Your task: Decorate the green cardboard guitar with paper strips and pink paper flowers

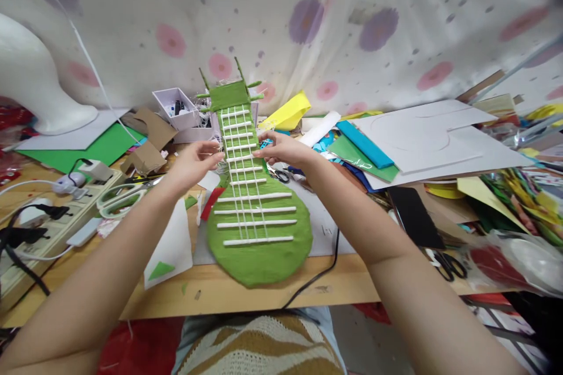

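Head view: scissors (447,265) beside black phone (416,217).

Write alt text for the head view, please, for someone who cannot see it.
The left hand and right hand flank the neck of a green toy instrument with white strips, on a wooden table cluttered with paper and scissors.

The guitar shape (264,258) is green (its bars (257,224) white), the curtain (264,6) white with pink and purple dots.
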Available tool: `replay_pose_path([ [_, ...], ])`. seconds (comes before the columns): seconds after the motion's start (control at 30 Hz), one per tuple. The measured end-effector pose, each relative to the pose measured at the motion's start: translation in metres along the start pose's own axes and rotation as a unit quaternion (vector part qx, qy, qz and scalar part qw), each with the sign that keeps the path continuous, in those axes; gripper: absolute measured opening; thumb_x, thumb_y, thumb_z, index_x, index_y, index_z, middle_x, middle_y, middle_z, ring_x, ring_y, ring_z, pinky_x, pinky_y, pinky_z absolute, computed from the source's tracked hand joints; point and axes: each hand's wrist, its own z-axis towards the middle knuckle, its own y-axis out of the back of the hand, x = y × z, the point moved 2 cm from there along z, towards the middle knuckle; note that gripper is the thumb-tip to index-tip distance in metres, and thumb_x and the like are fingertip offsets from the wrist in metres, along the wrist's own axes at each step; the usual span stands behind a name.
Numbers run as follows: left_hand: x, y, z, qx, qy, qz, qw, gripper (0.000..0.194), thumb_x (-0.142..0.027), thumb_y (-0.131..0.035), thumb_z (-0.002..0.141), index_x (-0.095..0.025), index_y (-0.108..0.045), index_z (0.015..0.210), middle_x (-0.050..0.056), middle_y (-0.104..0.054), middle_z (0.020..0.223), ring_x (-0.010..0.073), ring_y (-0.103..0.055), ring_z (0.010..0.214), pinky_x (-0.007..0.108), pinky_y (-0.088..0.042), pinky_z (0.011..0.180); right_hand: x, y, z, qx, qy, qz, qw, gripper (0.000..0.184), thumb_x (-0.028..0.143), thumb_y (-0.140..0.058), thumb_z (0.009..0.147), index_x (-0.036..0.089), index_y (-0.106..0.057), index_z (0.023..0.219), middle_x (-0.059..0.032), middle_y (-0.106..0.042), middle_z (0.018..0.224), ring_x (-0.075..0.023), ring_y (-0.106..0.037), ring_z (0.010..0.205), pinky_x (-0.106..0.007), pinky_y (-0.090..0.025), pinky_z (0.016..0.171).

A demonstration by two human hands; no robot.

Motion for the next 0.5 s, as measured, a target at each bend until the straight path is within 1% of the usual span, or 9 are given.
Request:
replay_pose_path([
  [0.03,0.004,0.011,0.003,-0.018,0.004,0.021,1.000,0.040,-0.034,-0.077,0.067,-0.017,-0.064,0.101,0.007,-0.070,0.095,0.0190,-0.065,0.080,0.033,-0.052,0.074,0.002,0.003,0.004,0.009,-0.002,-0.020,1.000,0.038,0.015,-0.081,0.068,0.017,-0.056,0.096,0.0049,-0.057,0.061,-0.0063,-0.050,0.048,-0.017,-0.040,0.044],
  [0.1,0.017,0.036,0.009,-0.040,0.065,0.105,0.992,0.028,-0.032,-0.076,0.068,-0.016,-0.067,0.090,0.002,-0.067,0.073,0.0140,-0.056,0.056,0.031,-0.047,0.064,0.002,0.006,0.013,0.016,-0.014,-0.068,0.997,0.034,0.015,-0.081,0.068,0.016,-0.058,0.093,0.0046,-0.056,0.060,-0.0064,-0.049,0.048,-0.017,-0.038,0.043],
  [0.13,0.024,0.050,0.011,-0.060,0.090,0.150,0.983,0.025,-0.034,-0.075,0.069,-0.016,-0.068,0.086,0.001,-0.066,0.067,0.0128,-0.052,0.051,0.030,-0.045,0.061,0.000,0.005,0.019,0.015,-0.023,-0.094,0.995,0.031,0.014,-0.081,0.069,0.016,-0.059,0.090,0.0044,-0.055,0.060,-0.0064,-0.049,0.048,-0.017,-0.039,0.043],
  [0.2,0.037,0.076,0.016,-0.099,0.111,0.222,0.964,0.024,-0.038,-0.074,0.071,-0.016,-0.067,0.080,0.000,-0.064,0.063,0.0132,-0.052,0.053,0.028,-0.042,0.061,-0.005,-0.001,0.028,0.014,-0.047,-0.151,0.987,0.024,0.012,-0.078,0.072,0.015,-0.060,0.087,0.0039,-0.055,0.062,-0.0062,-0.050,0.052,-0.017,-0.043,0.047],
  [0.23,0.043,0.087,0.017,-0.089,0.119,0.248,0.957,0.024,-0.037,-0.074,0.070,-0.016,-0.066,0.078,-0.001,-0.065,0.062,0.0141,-0.055,0.055,0.027,-0.042,0.061,-0.009,-0.006,0.033,0.016,-0.057,-0.178,0.982,0.021,0.012,-0.076,0.074,0.014,-0.060,0.088,0.0035,-0.054,0.064,-0.0060,-0.050,0.054,-0.017,-0.044,0.049],
  [0.3,0.054,0.106,0.018,-0.054,0.147,0.335,0.929,0.027,-0.041,-0.074,0.069,-0.016,-0.067,0.075,-0.001,-0.063,0.057,0.0159,-0.057,0.055,0.026,-0.039,0.060,-0.016,-0.016,0.039,0.023,-0.065,-0.219,0.973,0.017,0.014,-0.072,0.079,0.014,-0.061,0.092,0.0017,-0.057,0.070,-0.0059,-0.050,0.058,-0.016,-0.046,0.052],
  [0.37,0.059,0.119,0.016,0.005,0.131,0.387,0.913,0.030,-0.046,-0.071,0.069,-0.018,-0.069,0.077,-0.001,-0.065,0.060,0.0158,-0.056,0.057,0.025,-0.038,0.060,-0.024,-0.024,0.044,0.033,-0.059,-0.247,0.967,0.016,0.017,-0.069,0.082,0.013,-0.063,0.097,-0.0009,-0.060,0.077,-0.0065,-0.051,0.063,-0.015,-0.045,0.053],
  [0.43,0.060,0.126,0.010,0.083,0.107,0.432,0.892,0.032,-0.048,-0.072,0.065,-0.019,-0.070,0.079,0.000,-0.069,0.069,0.0171,-0.058,0.063,0.025,-0.039,0.061,-0.031,-0.028,0.047,0.047,-0.056,-0.261,0.963,0.018,0.019,-0.067,0.085,0.014,-0.064,0.101,-0.0031,-0.063,0.085,-0.0073,-0.052,0.067,-0.015,-0.044,0.054],
  [0.5,0.062,0.130,0.000,0.167,0.075,0.468,0.865,0.034,-0.044,-0.074,0.057,-0.021,-0.071,0.083,0.002,-0.073,0.085,0.0212,-0.062,0.079,0.026,-0.043,0.070,-0.038,-0.028,0.048,0.063,-0.057,-0.256,0.963,0.019,0.020,-0.066,0.085,0.015,-0.065,0.104,-0.0039,-0.065,0.091,-0.0079,-0.053,0.070,-0.015,-0.045,0.056],
])
